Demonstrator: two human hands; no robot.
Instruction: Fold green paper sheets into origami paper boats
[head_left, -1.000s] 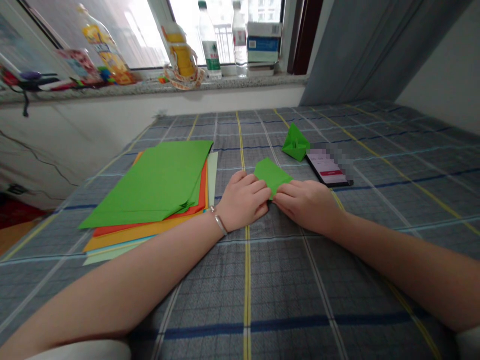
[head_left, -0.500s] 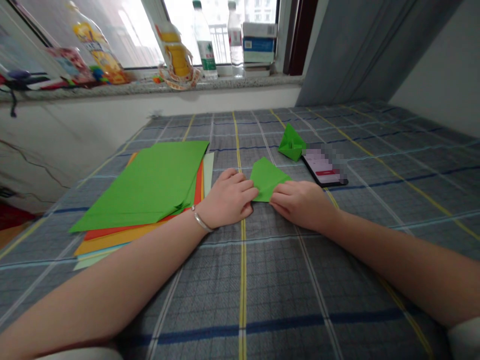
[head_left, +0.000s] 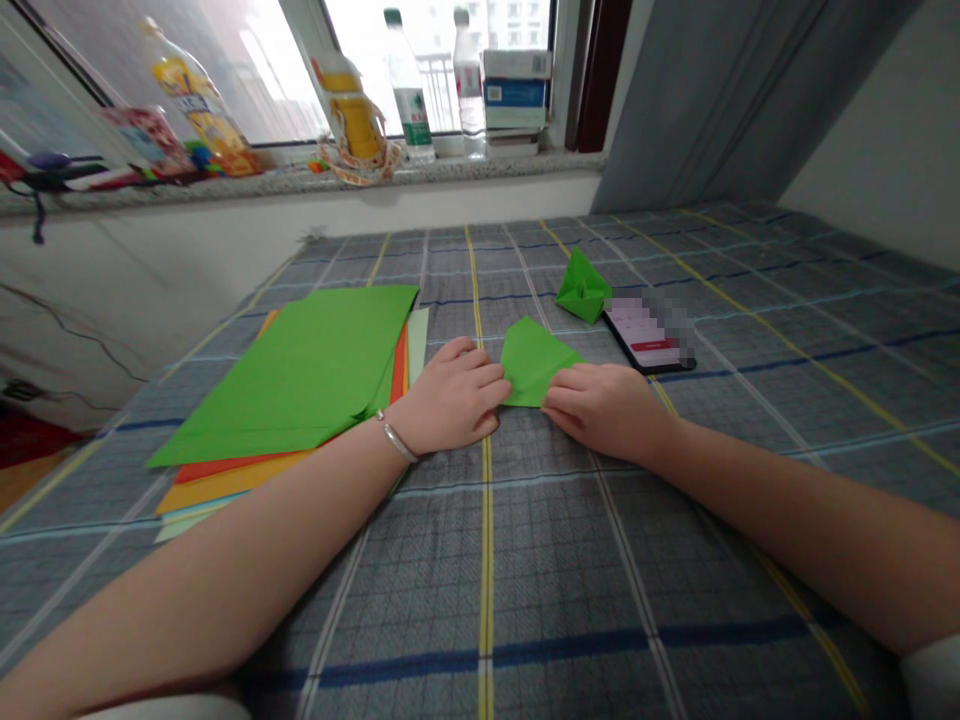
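Observation:
A folded piece of green paper (head_left: 534,358) lies on the grey plaid cloth (head_left: 525,560) in the middle of the view. My left hand (head_left: 448,398), with a silver bracelet on the wrist, has its fingers curled and pinches the paper's left near edge. My right hand (head_left: 600,405) pinches the paper's right near corner with closed fingers. Both hands rest on the cloth. Behind them stands a finished green paper model (head_left: 583,287).
A stack of coloured sheets (head_left: 300,380), green on top, lies to the left. A phone (head_left: 649,335) lies right of the paper model. Bottles (head_left: 401,85) and boxes (head_left: 516,92) line the windowsill. A grey curtain (head_left: 720,100) hangs at the back right.
The folded paper has opened from a small flat shape into a wider pointed one, and my left hand has slid a little to the left. The view shifted slightly.

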